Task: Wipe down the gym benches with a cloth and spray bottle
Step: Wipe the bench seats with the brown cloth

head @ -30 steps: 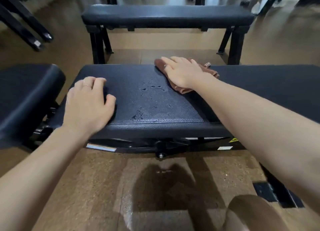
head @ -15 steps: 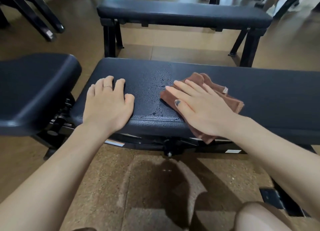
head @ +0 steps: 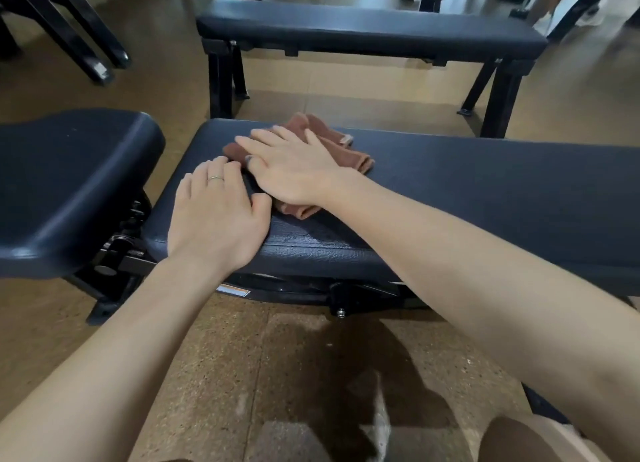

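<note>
Flat under the right hand [head: 294,170], whose fingers lie straight, the brown cloth [head: 349,155] sits on the black bench pad [head: 485,191]. Just beside its thumb, the left hand [head: 216,219] (ring on one finger) rests flat too, holding nothing.

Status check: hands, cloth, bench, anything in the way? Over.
Right hand flat on the brown cloth, pressing it to the near bench pad. Left hand flat on the pad beside it, thumb near the cloth. No spray bottle in view. Path rightward unobstructed.
</note>
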Motion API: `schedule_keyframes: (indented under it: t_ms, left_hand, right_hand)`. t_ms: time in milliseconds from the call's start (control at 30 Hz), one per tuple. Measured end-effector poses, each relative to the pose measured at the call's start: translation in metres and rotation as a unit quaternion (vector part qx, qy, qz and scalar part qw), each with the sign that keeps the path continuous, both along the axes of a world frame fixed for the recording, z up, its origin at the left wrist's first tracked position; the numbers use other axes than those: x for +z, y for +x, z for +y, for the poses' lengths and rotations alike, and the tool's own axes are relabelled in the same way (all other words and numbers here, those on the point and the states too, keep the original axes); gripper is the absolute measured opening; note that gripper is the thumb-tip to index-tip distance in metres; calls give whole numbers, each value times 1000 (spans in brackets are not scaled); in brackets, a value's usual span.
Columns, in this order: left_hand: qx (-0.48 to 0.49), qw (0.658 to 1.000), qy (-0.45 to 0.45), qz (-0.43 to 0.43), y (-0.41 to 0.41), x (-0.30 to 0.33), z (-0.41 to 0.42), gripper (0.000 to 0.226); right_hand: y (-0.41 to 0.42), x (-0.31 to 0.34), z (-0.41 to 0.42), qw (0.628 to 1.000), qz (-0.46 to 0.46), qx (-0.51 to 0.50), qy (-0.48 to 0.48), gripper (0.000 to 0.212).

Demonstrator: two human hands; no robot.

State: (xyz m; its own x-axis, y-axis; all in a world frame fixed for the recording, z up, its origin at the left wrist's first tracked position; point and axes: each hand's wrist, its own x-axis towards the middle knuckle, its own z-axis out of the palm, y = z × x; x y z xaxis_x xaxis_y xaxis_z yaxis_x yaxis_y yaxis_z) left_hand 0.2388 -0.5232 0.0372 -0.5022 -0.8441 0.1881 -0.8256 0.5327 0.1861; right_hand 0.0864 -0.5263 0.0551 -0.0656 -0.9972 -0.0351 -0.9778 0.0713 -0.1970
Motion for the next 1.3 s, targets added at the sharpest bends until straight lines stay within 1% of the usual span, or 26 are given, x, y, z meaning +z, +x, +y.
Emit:
schedule_keyframes:
  t_ms: [133,267,400,500,567,633,733,833,933,1033,1100,1167,1233,1300]
  left_hand:
    - [7,1000,6,6,1,2,-2,66]
    - [6,1000,9,15,4,5,-3,67]
    - [5,1000,5,15,6,4,-3,64]
    - [-1,1000,-4,12,7,2,-4,64]
    - [-6,1000,-9,6,5,1,-3,65]
    - [-2,1000,-11,-1,3,0,-2,65]
    - [3,1000,-17,-9,-2,-2,-2,60]
    - [9,1000,-13,-9,-2,-1,-2,56]
    - [13,1000,-10,-9,-3,1,-1,54]
    - [10,1000,-12,-1,-1,3,0,55]
    - [5,1000,-5,11,3,4,0,55]
    - [-2,1000,10,26,7,3,-4,59]
    - [-23,999,19,27,10,4,-8,65]
    - [-34,999,19,29,20,7,-11,67]
  right_hand:
    - [-8,6,-41,1000,8,10,4,52]
    - [-27,9,-55,999,-1,-36,7,51]
    - [-82,5,-21,995,5,-104,-5,51]
    - [-148,3,36,980,20,-198,3,52]
    - [-181,3,77,969,29,-244,6,53]
    - [-190,2,96,966,40,-257,0,56]
    - [-172,-2,78,965,51,-258,-5,49]
    - [-131,-3,31,974,45,-221,4,49]
    - [-66,0,-26,987,43,-152,11,49]
    - [-10,0,-53,996,39,-82,17,55]
    - [-2,2,-46,998,35,-41,27,57]
    - [-3,5,-21,999,19,-9,28,55]
    - [-6,4,20,999,14,19,21,53]
    - [-20,3,70,999,25,33,-1,55]
